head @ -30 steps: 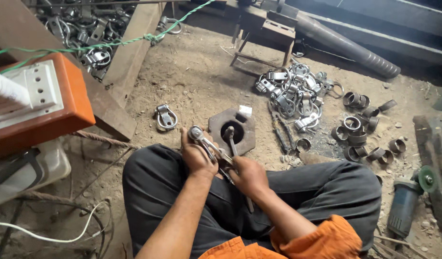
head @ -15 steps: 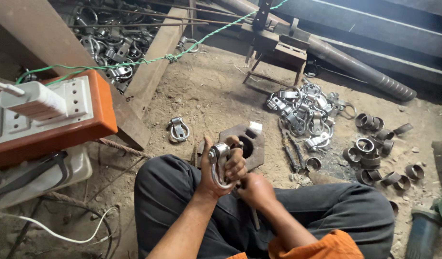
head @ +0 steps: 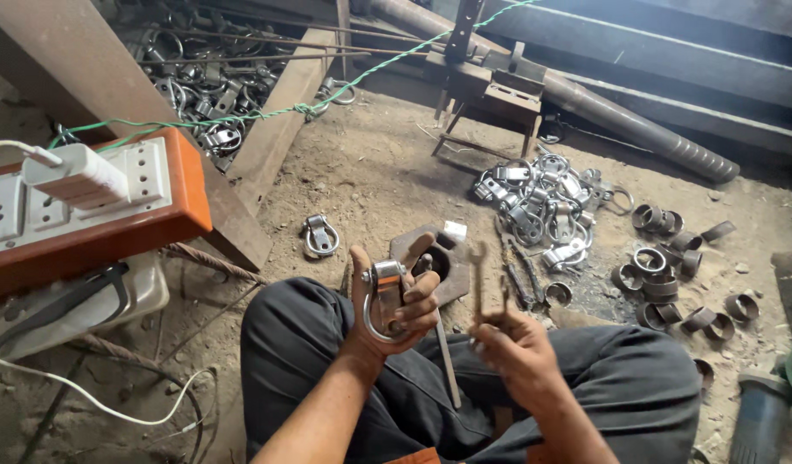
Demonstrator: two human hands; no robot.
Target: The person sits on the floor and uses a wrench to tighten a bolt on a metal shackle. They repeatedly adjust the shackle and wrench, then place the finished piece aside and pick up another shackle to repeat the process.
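I sit on the dirt floor with my dark-trousered legs crossed. My left hand (head: 387, 311) grips a shiny metal clamp (head: 381, 296) with a curved ring and a bolt, held upright above my knee. My right hand (head: 509, 344) holds a dark open-ended spanner (head: 479, 279) that points upward, just right of the clamp and apart from it. Behind both hands lies a rusty metal base plate (head: 443, 262) with a round hole. A thin metal rod (head: 447, 369) rests across my lap.
A pile of finished clamps (head: 542, 206) lies ahead, short pipe rings (head: 671, 266) to the right. One clamp (head: 319, 236) sits alone on the dirt. An orange socket board (head: 95, 206) with a white plug is at left, an angle grinder (head: 761, 412) at lower right.
My left hand has raised the clamp upright off the base plate. My right hand has lifted the spanner up and away to the right. The view has tilted upward.
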